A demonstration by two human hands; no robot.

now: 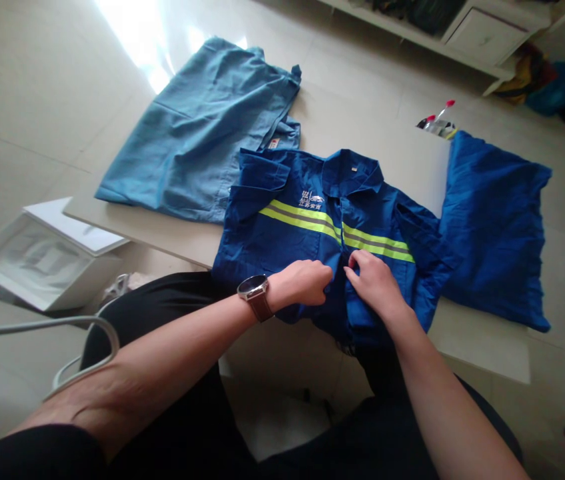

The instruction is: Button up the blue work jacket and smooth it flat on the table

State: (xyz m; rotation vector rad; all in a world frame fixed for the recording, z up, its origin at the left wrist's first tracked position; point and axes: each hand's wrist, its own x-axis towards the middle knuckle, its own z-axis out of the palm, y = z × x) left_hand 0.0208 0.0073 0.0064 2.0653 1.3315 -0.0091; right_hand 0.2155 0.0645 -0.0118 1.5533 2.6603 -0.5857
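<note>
A dark blue work jacket lies front up before me, with yellow-green reflective bands across its chest and white lettering on one side. Its collar points away from me and its lower part hangs over the near table edge. My left hand, a watch on its wrist, is closed on the jacket's front edge below the band. Opposite it, my right hand has thumb and forefinger curled at the other front edge. What lies between the fingertips is mostly hidden.
Folded light blue cloth lies left on the pale table, and folded dark blue cloth overhangs the right side. A white box is at left. Red-tipped items stand behind. A grey cable crosses near my left forearm.
</note>
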